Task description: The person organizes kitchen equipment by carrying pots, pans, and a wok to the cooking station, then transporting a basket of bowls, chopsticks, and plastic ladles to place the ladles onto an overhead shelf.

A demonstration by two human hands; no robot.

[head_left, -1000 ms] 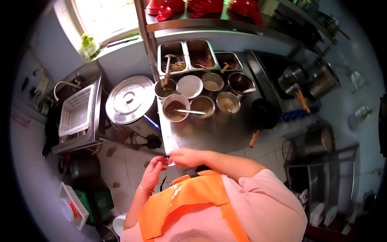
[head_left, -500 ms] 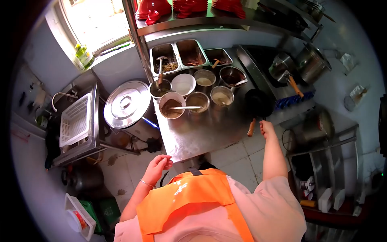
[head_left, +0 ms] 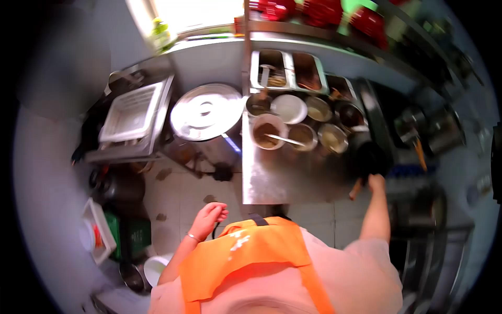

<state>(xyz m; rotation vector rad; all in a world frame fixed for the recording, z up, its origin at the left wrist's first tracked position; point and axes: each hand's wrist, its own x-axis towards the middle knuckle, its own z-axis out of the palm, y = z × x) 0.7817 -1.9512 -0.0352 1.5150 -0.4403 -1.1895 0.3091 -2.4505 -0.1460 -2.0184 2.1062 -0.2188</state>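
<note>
My right hand (head_left: 376, 182) reaches out at the table's right side, its fingers wrapped round the handle of a black pan (head_left: 367, 158). A wooden handle (head_left: 356, 189) sticks out just left of that hand. My left hand (head_left: 211, 213) is in front of the orange apron (head_left: 246, 248), just off the steel table's (head_left: 293, 183) near left corner. Its fingers are curled together, and whether they hold anything is too small to tell. Round containers of sauce stand on the table, among them a pot of brown paste (head_left: 267, 134) with a pale-handled utensil across it. The view is blurred by motion.
A large lidded pot (head_left: 206, 112) stands left of the table, beside a sink with a white basket (head_left: 133, 112). Rectangular food trays (head_left: 308, 74) line the table's back. At the right is a stove with a wooden-handled pot (head_left: 412, 118). Red items (head_left: 322, 12) fill the shelf above.
My right hand has gone from beside my left hand out to the pan's handle. The camera has turned, so the room sits further right than half a second ago. My left hand stays near the apron.
</note>
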